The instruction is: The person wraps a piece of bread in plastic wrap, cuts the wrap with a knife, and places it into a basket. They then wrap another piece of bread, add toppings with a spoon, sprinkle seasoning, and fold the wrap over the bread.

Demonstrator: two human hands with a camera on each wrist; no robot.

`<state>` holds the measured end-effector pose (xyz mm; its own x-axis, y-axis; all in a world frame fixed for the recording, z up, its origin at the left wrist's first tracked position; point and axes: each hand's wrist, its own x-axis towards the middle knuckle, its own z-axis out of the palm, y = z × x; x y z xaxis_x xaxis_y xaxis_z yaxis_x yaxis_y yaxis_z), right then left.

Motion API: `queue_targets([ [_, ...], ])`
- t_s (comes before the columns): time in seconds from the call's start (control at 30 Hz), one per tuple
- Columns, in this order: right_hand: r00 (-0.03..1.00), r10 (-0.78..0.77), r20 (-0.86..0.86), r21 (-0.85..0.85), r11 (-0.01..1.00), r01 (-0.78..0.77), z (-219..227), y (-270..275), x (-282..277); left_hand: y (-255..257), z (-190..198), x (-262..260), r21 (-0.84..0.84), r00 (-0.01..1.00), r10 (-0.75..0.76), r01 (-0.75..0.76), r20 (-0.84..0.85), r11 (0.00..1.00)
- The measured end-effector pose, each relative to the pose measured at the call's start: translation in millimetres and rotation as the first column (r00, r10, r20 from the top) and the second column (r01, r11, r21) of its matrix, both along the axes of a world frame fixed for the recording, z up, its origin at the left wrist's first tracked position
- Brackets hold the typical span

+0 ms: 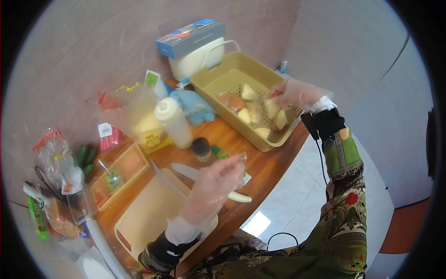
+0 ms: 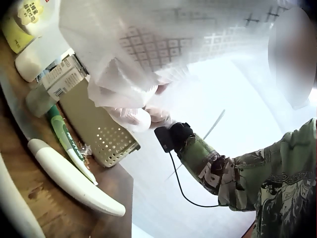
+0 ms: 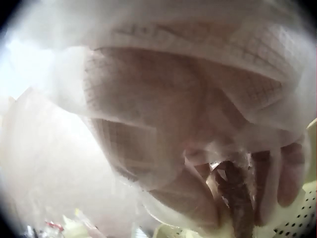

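Both hands wear clear plastic gloves. Over the tan basket (image 1: pixel 241 129) hangs the right hand (image 1: pixel 297 94), fingers pointing down at a pale cut piece (image 1: pixel 272 109); whether they grip it is unclear. Close up in the right wrist view, the fingers of this hand (image 3: pixel 233 183) surround something brown that I cannot make out. The left hand (image 1: pixel 211 188) is above the front of the table, fingers loosely bent, with no object visible in it. A white-handled knife (image 2: pixel 74 178) lies below it in the left wrist view. More pale pieces (image 1: pixel 249 92) lie in the basket.
A cutting board (image 1: pixel 148 209) with a knife blade (image 1: pixel 167 180) on it is left of the left hand. Nearby stand a squeeze bottle (image 1: pixel 174 123), a dark-topped jar (image 1: pixel 201 148) and a divided tray (image 1: pixel 118 176). A boxed carton (image 1: pixel 193 37) sits behind the basket.
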<state>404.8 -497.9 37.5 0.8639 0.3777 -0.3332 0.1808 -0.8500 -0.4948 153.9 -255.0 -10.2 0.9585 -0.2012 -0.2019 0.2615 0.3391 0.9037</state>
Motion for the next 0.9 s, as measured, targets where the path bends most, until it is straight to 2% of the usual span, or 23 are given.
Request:
queue_targets([
  [0.03,1.0,0.005,0.002,-0.002,1.0,-0.005,-5.2,2.0,7.8,1.7,0.4,-0.5,-0.002,1.0,0.005,-0.005,0.002,1.0],
  [0.1,0.989,0.004,-0.147,-0.063,0.998,-0.013,-11.8,6.6,17.4,6.2,-0.1,-3.9,0.07,0.996,-0.016,0.022,-0.088,0.997],
  [0.13,0.989,0.011,-0.144,-0.065,0.998,-0.021,-13.3,9.1,19.6,8.8,-1.7,-5.1,0.068,0.996,-0.008,0.014,-0.086,0.998],
  [0.2,0.967,0.255,-0.021,-0.205,0.945,-0.254,-14.5,12.9,19.8,13.9,-6.4,-7.8,0.09,0.998,-0.013,0.019,-0.068,0.996],
  [0.23,0.965,0.263,-0.018,-0.21,0.942,-0.261,-14.6,15.0,20.1,16.3,-8.9,-9.3,0.085,0.998,-0.005,0.01,-0.063,0.996],
  [0.33,0.96,0.271,0.068,-0.307,0.921,-0.238,-20.2,15.7,22.8,23.0,-13.1,-11.9,0.083,0.997,0.039,-0.033,-0.071,0.996],
  [0.4,0.922,0.255,0.29,-0.393,0.911,-0.128,-26.8,16.8,24.5,26.6,-13.9,-12.9,0.156,0.994,0.039,-0.024,-0.098,0.987],
  [0.43,0.922,0.257,0.288,-0.396,0.909,-0.13,-26.6,17.1,24.6,28.0,-14.1,-13.7,0.153,0.994,0.041,-0.025,-0.099,0.988],
  [0.5,0.96,0.165,0.226,-0.36,0.93,-0.075,-21.5,18.1,22.6,30.0,-13.6,-16.4,0.164,0.996,0.056,-0.043,-0.075,0.985],
  [0.63,0.972,0.172,0.159,-0.351,0.93,-0.107,-12.7,23.5,8.5,30.2,-15.9,-19.8,0.158,0.992,0.062,-0.044,-0.11,0.986],
  [0.7,0.986,0.153,0.068,-0.431,0.896,-0.109,-9.1,28.0,5.7,33.1,-20.7,-20.4,0.143,0.992,-0.001,0.019,-0.126,0.99],
  [0.9,0.988,0.13,0.087,-0.423,0.902,-0.081,-34.6,23.2,22.9,33.1,-18.1,-21.9,0.125,0.988,0.012,0.007,-0.156,0.992],
])
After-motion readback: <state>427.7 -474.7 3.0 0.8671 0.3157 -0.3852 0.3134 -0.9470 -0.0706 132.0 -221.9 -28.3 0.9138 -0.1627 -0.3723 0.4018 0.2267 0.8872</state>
